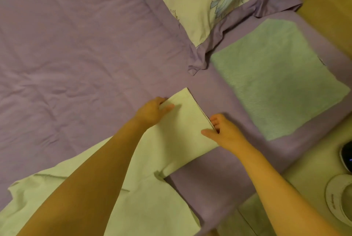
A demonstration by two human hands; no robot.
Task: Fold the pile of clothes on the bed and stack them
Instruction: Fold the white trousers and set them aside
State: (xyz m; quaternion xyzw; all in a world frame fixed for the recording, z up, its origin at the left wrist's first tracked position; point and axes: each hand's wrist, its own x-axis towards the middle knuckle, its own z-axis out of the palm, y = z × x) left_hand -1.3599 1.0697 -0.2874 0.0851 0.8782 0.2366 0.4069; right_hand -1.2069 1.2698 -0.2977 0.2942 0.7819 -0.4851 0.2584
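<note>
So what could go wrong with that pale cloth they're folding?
Two risks. The left hand and right hand grip only the far end of the pale yellow garment; its near part lies loose and crumpled, so the fold may come out crooked. The folded green cloth lies near the bed's edge and might get nudged.

no legible text anywhere, faint marks on the white round appliance too blurred to read
</note>
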